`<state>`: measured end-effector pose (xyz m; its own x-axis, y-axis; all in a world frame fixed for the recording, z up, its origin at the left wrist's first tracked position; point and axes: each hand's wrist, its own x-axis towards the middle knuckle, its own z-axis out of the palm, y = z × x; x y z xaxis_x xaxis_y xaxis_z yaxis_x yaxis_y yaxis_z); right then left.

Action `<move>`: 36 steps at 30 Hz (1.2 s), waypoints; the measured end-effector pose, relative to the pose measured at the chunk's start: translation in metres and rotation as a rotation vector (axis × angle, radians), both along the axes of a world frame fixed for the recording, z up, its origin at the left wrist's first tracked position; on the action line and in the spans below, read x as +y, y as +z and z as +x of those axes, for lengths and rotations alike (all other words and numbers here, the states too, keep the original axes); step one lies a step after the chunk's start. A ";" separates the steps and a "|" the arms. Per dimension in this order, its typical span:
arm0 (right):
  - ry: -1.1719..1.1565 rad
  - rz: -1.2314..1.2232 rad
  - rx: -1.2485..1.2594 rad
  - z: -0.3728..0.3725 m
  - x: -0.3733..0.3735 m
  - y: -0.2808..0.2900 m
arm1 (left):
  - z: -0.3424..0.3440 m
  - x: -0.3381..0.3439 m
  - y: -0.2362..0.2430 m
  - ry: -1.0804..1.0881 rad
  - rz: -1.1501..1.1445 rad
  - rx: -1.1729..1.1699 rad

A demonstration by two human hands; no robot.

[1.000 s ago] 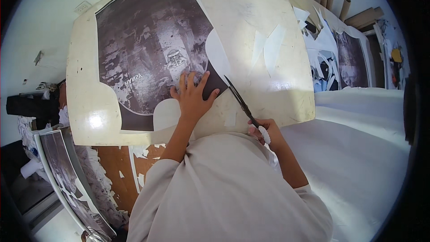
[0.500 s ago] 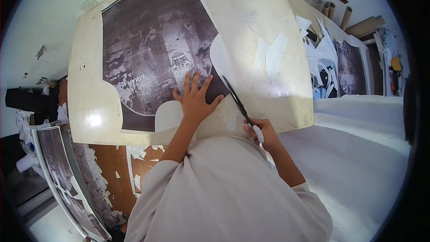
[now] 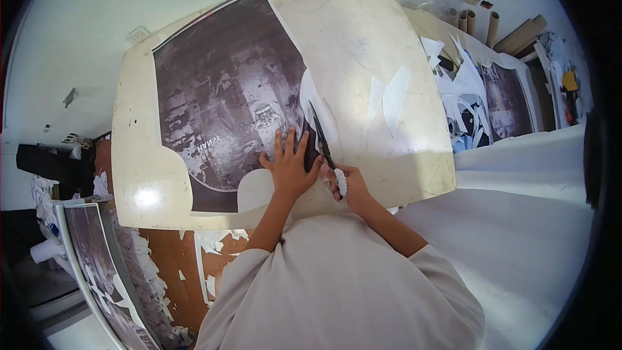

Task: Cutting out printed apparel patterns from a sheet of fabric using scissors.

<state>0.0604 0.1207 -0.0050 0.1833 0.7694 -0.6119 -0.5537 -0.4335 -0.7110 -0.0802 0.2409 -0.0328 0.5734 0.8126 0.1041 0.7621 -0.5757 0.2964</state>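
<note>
A dark printed sheet [image 3: 217,91] with pale patterns and white rounded cut-outs lies on a cream table. My left hand [image 3: 291,172] is spread flat on its lower right part, fingers pointing away from me. Black scissors [image 3: 321,136] with white wrapping on the handle are gripped in my right hand [image 3: 353,191], close to the left thumb. Their blades point away from me along the sheet's right edge, by a white rounded piece [image 3: 309,94]. Whether the blades have paper between them I cannot tell.
White paper scraps [image 3: 396,97] lie on the table [image 3: 350,32] to the right. Beyond it are a heap of offcuts [image 3: 457,91], another dark print [image 3: 508,100] and cardboard tubes [image 3: 471,23]. White material [image 3: 512,207] spreads at right. Scraps litter the brown floor [image 3: 173,266].
My right hand has brought the scissors left, up against the sheet's edge beside my left hand. The left hand stays flat on the print. The whole view has shifted slightly.
</note>
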 end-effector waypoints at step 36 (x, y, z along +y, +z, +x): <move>-0.293 0.114 0.074 -0.008 0.079 -0.029 | -0.006 -0.006 -0.013 -0.079 -0.084 -0.035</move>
